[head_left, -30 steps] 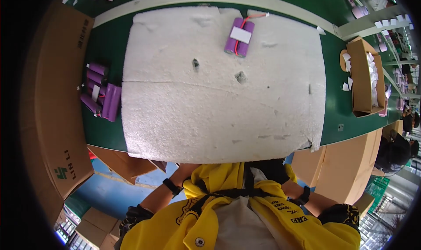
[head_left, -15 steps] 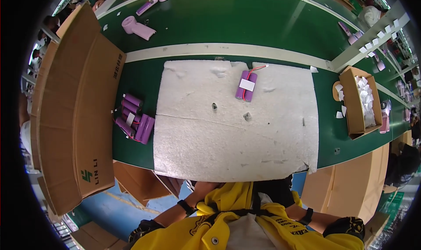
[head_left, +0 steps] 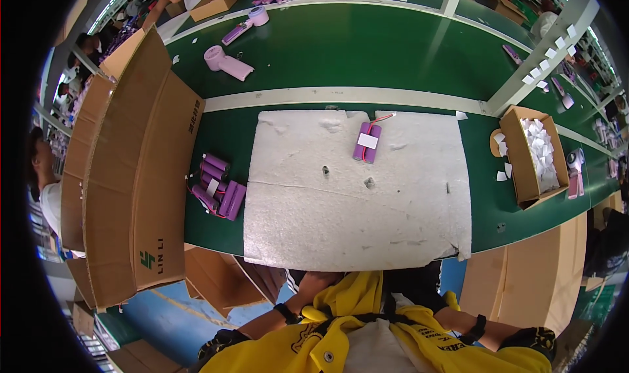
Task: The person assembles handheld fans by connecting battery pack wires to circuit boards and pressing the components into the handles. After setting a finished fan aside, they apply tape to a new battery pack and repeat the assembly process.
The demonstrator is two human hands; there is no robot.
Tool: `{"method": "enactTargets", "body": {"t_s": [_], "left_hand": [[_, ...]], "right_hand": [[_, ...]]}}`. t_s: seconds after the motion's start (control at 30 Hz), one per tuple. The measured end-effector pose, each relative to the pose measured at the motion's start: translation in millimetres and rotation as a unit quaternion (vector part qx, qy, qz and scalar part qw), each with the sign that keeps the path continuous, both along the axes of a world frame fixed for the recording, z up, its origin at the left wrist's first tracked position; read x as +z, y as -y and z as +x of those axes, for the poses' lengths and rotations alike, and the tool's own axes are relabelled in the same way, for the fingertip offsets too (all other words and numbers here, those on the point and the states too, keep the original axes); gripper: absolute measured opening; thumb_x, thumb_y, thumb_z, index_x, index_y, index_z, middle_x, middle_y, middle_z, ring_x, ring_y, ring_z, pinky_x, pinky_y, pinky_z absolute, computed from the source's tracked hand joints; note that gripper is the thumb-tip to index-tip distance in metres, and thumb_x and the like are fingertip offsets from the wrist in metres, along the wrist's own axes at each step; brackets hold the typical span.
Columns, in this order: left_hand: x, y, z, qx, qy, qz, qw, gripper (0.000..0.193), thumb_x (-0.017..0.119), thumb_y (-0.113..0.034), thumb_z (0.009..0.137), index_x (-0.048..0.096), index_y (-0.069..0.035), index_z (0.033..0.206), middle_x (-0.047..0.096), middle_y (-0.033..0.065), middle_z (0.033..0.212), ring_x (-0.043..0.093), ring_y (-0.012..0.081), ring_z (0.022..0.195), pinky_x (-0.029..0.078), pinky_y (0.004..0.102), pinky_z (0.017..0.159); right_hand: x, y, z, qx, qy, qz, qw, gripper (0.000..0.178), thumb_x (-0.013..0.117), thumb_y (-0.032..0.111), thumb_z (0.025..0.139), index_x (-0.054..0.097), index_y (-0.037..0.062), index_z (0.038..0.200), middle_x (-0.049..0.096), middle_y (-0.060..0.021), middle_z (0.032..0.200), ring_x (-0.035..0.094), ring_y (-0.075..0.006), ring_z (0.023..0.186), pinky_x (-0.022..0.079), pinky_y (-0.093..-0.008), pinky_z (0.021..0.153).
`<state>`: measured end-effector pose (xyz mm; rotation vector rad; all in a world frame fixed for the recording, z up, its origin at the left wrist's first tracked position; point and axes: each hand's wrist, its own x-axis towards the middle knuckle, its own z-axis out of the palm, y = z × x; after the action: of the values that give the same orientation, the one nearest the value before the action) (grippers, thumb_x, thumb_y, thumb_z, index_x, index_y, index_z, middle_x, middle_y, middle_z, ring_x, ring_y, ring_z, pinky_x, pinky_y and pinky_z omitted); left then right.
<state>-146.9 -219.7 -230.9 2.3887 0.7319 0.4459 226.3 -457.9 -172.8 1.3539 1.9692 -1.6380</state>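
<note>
A purple battery pack (head_left: 367, 142) with a white label and red wires lies at the far middle of a white foam sheet (head_left: 354, 222). To the left of the sheet, several more purple battery packs (head_left: 219, 187) are heaped on the green table. My left hand (head_left: 320, 282) rests low at my lap, by the sheet's near edge; its fingers are hidden, and I see nothing held in it. My right forearm comes in at the lower right, but the hand itself is out of sight behind yellow clothing and the sheet's edge.
A tall cardboard box (head_left: 144, 176) stands at the left. On the right, a small carton (head_left: 517, 157) holds white paper pieces. Beyond a white rail (head_left: 354, 96) lie pink handheld fan housings (head_left: 226, 63). Another person's arm (head_left: 157, 9) shows at the far left.
The view has tilted up a little, so the table's things sit lower in the picture and more of the far side shows. My hands stay low; nothing on the table has moved.
</note>
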Motion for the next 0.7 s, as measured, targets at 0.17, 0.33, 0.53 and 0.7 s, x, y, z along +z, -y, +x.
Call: {"method": "enactTargets", "body": {"t_s": [0.17, 0.33, 0.53, 0.7], "left_hand": [[0, -1, -2, -0.006, 0.008, -0.009, 1.0, 0.019, 0.061, -0.019, 0.077, 0.07, -0.013, 0.092, 0.068, 0.0067, 0.096, 0.066, 0.0282, 0.091, 0.052, 0.0387, 0.079], [1, 0, -3, -0.012, 0.0, -0.029, 1.0, 0.019, 0.061, -0.019, 0.076, 0.07, -0.014, 0.092, 0.068, 0.0058, 0.092, 0.066, 0.0272, 0.088, 0.052, 0.0386, 0.077], [8, -6, -6, -0.018, -0.006, -0.027, 0.999, 0.018, 0.061, -0.02, 0.077, 0.07, -0.014, 0.092, 0.068, 0.0059, 0.092, 0.067, 0.0274, 0.086, 0.052, 0.0387, 0.077], [9, 1, -12, 0.003, -0.015, -0.039, 0.999, 0.018, 0.061, -0.02, 0.078, 0.071, -0.013, 0.092, 0.069, 0.0072, 0.094, 0.066, 0.0282, 0.09, 0.052, 0.0393, 0.08]], "right_hand": [[-22, 6, -11, 0.016, -0.001, 0.01, 1.0, 0.026, 0.055, 0.025, 0.09, 0.068, 0.0025, 0.092, 0.067, -0.0194, 0.083, 0.065, -0.0379, 0.079, 0.051, -0.0438, 0.066], [-42, 3, -20, 0.033, -0.006, 0.011, 0.999, 0.026, 0.054, 0.025, 0.091, 0.068, 0.0032, 0.096, 0.067, -0.0194, 0.084, 0.066, -0.0383, 0.081, 0.051, -0.0442, 0.068], [-23, 15, -24, -0.003, -0.013, -0.019, 1.0, 0.025, 0.055, 0.023, 0.091, 0.067, 0.0039, 0.102, 0.068, -0.0193, 0.088, 0.066, -0.0384, 0.084, 0.052, -0.0441, 0.07], [80, -43, -32, -0.161, -0.04, 0.013, 0.986, 0.023, 0.058, 0.012, 0.088, 0.064, 0.0047, 0.108, 0.068, -0.0173, 0.09, 0.065, -0.0399, 0.084, 0.053, -0.0443, 0.073]]}}
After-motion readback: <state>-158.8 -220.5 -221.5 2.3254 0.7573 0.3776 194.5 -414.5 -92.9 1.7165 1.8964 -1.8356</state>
